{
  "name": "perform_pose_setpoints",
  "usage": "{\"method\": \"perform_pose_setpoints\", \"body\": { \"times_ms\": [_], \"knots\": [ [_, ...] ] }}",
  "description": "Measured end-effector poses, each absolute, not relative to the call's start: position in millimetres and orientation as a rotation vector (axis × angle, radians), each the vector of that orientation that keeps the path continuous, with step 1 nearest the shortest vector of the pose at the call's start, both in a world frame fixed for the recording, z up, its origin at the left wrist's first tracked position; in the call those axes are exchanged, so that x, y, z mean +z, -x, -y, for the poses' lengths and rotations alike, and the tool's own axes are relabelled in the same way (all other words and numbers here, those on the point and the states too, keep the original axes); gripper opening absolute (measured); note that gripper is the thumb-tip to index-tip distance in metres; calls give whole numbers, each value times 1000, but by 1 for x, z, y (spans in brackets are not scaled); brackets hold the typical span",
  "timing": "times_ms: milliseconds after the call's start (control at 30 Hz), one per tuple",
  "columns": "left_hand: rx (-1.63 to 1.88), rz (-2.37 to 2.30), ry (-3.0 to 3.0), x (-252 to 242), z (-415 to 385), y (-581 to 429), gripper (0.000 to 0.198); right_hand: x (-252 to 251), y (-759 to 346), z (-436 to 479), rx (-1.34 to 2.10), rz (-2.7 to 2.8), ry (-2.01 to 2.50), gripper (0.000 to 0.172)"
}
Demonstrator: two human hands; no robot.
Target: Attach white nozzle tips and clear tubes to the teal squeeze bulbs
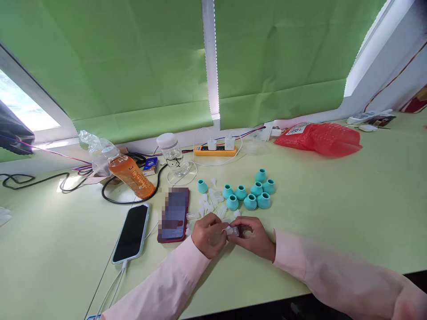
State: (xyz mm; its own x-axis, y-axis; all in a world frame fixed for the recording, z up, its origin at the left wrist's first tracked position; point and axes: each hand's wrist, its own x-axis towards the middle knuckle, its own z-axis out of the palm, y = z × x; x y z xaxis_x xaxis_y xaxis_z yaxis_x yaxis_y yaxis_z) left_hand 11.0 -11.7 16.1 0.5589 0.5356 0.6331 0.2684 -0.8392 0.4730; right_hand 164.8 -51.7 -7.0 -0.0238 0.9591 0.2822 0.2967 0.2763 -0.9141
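Plastic piece (233, 230), small and see-through, sits right between my left hand (209, 235) and my right hand (255, 238), its long side going across from one to the other; fingers on both sides pinch it (so neither hand is nearer); little blue-green pots (250, 203) stand just past them.

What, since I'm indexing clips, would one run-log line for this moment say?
left hand: pinching clear plastic piece; right hand: pinching same piece; beyond: loose plastic pieces, teal hollow pieces; leftward: two phones
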Motion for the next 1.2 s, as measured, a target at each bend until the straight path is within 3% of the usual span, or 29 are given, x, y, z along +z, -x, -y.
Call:
{"method": "perform_pose_setpoints", "body": {
  "times_ms": [400, 1200],
  "knots": [
    [1363, -545, -3135, 17, 14, -11, 22, -6, -164, 52, 777, 1536, 1223, 18],
    [1216, -518, -3032, 18, 16, -11, 27, -6, -163, 52, 872, 1463, 1202, 19]
  ]
}}
